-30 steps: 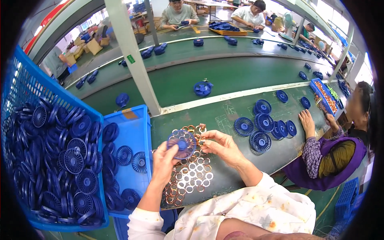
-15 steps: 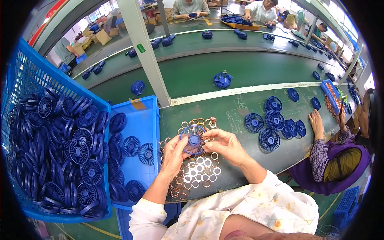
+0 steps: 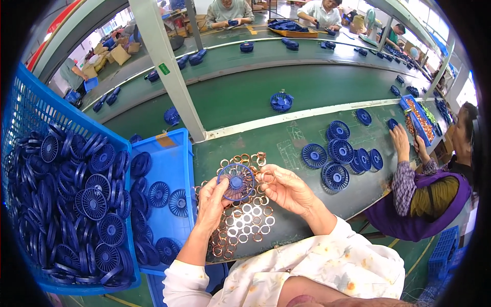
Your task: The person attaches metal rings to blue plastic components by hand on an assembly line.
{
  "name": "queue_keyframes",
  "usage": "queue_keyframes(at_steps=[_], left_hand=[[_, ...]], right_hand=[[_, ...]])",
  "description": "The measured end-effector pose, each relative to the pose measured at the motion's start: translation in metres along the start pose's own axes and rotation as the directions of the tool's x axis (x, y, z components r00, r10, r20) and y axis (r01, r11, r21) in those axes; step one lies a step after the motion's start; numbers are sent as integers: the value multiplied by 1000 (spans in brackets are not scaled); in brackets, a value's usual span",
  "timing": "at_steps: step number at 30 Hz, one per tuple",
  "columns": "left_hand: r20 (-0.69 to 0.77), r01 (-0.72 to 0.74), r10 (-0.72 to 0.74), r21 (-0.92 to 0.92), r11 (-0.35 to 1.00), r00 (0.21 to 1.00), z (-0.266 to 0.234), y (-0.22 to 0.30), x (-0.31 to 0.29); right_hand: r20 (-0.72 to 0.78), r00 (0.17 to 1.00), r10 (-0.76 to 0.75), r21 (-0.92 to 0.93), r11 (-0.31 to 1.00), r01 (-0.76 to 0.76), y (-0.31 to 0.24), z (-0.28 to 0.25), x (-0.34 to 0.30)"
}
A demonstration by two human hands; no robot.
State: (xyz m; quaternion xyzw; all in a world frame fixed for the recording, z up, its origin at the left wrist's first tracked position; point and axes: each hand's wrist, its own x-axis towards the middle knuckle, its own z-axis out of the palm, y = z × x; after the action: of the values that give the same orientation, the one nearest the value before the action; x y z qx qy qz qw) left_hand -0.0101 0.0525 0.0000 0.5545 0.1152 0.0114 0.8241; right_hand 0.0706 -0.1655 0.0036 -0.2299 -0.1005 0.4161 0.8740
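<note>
The left hand (image 3: 210, 202) pinches a blue fan cover (image 3: 236, 182) at its nine o'clock edge, over the loose rings (image 3: 247, 217) on the green table (image 3: 289, 233). Half a second ago the right hand (image 3: 289, 190) was at the cover's rim; now it's drawn off toward three o'clock, thumb and finger pinching a coppery ring (image 3: 262, 177). Off at two o'clock, a co-worker's hand (image 3: 400, 140) has reached another cover (image 3: 392, 124).

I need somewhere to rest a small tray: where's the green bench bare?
Bare: between the right hand and the grouped blue covers, and between the rings and the pale rail. Crowded: around the left hand, where rings spread.
</note>
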Motion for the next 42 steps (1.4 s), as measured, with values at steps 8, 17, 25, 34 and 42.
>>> queue_keyframes(at_steps=[8, 17, 25, 34, 42], left_hand=[[3, -3, 3, -7, 1000, 1000, 1, 0, 1], [32, 7, -6, -23, 1000, 999, 0, 1, 0], [37, 18, -15, -60, 998, 999, -1, -1, 1], [15, -8, 8, -3, 1000, 1000, 2, -4, 2], [61, 22, -24, 23, 999, 998, -1, -8, 0]], right_hand=[[-47, 998, -32, -190, 981, 22, 7, 0, -2], [-133, 976, -174, -514, 854, 82, 22, -1, 9], [94, 903, -420, -909, 334, 250, 27, 24, 15], [417, 793, -443, -902, -308, 303, 33, 23, 28], [333, 839, -431, -942, -194, 275, 33, 16, 30]])
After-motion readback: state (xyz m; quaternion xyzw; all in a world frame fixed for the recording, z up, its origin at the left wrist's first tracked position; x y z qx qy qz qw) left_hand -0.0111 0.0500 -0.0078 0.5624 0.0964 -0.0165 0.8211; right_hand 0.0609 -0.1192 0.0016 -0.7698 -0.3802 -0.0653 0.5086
